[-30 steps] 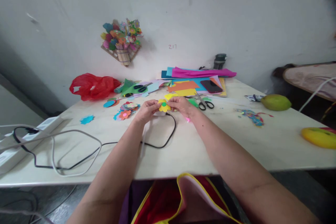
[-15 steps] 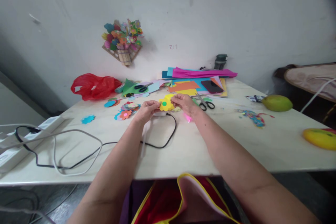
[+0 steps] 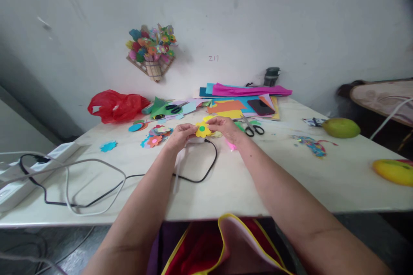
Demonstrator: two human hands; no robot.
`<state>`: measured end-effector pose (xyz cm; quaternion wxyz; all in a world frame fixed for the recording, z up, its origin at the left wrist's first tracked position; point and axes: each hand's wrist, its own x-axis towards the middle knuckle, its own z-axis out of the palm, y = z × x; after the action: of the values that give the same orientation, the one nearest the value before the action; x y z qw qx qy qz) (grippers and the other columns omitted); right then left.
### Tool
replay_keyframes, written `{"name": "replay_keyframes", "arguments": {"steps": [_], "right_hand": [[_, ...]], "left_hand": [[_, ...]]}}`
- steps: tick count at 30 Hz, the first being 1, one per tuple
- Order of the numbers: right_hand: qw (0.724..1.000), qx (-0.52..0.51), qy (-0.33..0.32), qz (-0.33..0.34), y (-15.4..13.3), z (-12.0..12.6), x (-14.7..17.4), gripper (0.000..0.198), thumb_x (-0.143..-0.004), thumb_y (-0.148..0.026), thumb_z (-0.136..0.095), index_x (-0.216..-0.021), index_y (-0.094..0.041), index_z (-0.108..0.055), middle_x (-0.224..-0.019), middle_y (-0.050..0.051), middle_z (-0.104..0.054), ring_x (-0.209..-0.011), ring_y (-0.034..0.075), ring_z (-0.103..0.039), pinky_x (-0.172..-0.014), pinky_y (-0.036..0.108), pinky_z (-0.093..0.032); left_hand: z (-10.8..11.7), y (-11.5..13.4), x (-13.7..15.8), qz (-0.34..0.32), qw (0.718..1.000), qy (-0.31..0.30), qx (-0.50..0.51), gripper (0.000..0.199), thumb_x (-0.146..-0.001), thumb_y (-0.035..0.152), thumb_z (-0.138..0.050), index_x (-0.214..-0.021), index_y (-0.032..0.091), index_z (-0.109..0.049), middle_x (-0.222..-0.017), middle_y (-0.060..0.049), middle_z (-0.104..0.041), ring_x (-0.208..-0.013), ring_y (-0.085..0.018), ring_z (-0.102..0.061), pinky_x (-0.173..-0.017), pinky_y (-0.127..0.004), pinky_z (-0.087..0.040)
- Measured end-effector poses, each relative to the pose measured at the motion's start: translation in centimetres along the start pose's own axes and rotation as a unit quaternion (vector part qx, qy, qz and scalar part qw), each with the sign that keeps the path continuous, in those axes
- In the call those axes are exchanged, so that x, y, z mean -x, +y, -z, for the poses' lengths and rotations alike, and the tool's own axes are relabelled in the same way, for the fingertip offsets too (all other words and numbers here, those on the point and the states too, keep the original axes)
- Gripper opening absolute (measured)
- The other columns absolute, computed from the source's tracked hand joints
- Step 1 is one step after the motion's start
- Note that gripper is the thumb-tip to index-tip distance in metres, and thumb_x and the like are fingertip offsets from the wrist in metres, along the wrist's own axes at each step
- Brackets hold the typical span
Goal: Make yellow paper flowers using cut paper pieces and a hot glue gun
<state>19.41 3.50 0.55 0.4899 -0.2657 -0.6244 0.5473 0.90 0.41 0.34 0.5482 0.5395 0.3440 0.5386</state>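
A yellow paper flower (image 3: 199,132) with a green round centre is held up just above the table. My left hand (image 3: 182,136) pinches its left edge, while my right hand (image 3: 225,128) grips its right edge between thumb and fingers. Behind the flower lies a bit of other yellow paper, partly hidden by my right hand. Left of my left hand is a pile of cut paper flowers (image 3: 155,140) in several colours. Scissors with black handles (image 3: 254,130) rest just right of my right hand, and a small pink thing (image 3: 231,146) sits below it.
Coloured paper sheets (image 3: 226,106) and a phone (image 3: 260,107) lie at the back. At left are a red plastic bag (image 3: 118,106), a blue flower (image 3: 109,146) and a power strip (image 3: 38,176). A black cable (image 3: 206,176) loops below my hands. Mangoes (image 3: 341,127) lie right.
My right hand has shifted slightly on the flower, which now sits flatter and shows its petals more fully. My left hand has stayed nearly still.
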Motion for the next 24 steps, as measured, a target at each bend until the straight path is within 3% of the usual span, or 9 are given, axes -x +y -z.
{"name": "replay_keyframes", "arguments": {"steps": [6, 16, 24], "right_hand": [[1.000, 0.008, 0.027, -0.006, -0.16, -0.52, 0.18, 0.024, -0.051, -0.030, -0.074, -0.067, -0.015, -0.065, -0.060, -0.002, -0.059, -0.053, 0.008, -0.049, -0.057, 0.025, -0.042], [0.996, 0.068, 0.047, 0.009, -0.70, -0.54, 0.24, 0.024, -0.060, -0.038, -0.067, -0.058, -0.016, -0.057, -0.049, -0.005, -0.049, -0.047, 0.007, -0.043, -0.051, 0.023, -0.036], [0.994, 0.008, 0.104, 0.045, -0.12, 0.17, -0.28, 0.034, -0.066, -0.050, -0.059, -0.061, -0.018, -0.051, -0.060, -0.001, -0.055, -0.048, 0.007, -0.044, -0.049, 0.022, -0.037]], "left_hand": [[0.03, -0.26, -0.12, 0.004, 1.000, -0.003, -0.009, 0.021, -0.061, 0.030, -0.073, -0.067, 0.011, -0.065, -0.067, -0.004, -0.066, -0.063, -0.013, -0.062, -0.068, -0.027, -0.050], [0.00, -0.30, -0.11, 0.012, 1.000, 0.005, -0.002, 0.024, -0.059, 0.031, -0.074, -0.066, 0.011, -0.064, -0.067, -0.005, -0.066, -0.064, -0.014, -0.063, -0.066, -0.028, -0.052], [-0.13, -0.14, -0.14, 0.013, 0.999, 0.027, -0.025, 0.029, -0.058, 0.036, -0.073, -0.067, 0.010, -0.064, -0.068, -0.005, -0.065, -0.063, -0.014, -0.061, -0.065, -0.028, -0.051]]}}
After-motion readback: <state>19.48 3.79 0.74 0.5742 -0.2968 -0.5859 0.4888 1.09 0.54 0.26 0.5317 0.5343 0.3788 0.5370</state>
